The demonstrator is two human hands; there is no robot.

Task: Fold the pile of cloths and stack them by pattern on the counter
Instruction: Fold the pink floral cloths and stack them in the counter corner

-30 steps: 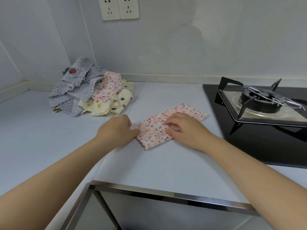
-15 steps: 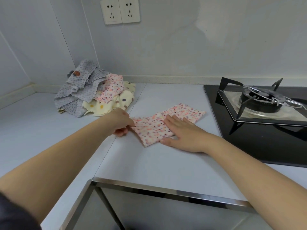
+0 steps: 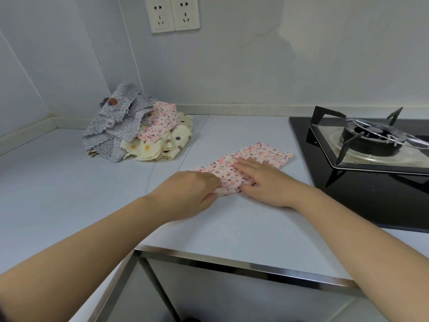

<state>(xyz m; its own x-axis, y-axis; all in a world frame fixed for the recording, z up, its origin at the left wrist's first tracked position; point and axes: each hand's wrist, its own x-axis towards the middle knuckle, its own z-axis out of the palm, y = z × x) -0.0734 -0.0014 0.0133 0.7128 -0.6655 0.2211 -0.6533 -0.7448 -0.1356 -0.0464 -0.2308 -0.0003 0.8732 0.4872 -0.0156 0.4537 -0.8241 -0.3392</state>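
My left hand (image 3: 190,191) and right hand (image 3: 267,185) end bare forearms (image 3: 92,247). A small dark patch (image 3: 2,315), too blurred to identify, sits at my left arm's upper end.

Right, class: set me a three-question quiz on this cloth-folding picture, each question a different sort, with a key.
1. True or false: the right hand lies flat on the pink dotted cloth.
2. The left hand: A hovers above the cloth, B grips the cloth's end, C is out of view.
3. Fill in: the pile holds grey, pink and ___ cloths.
Key: 1 true; 2 B; 3 cream.
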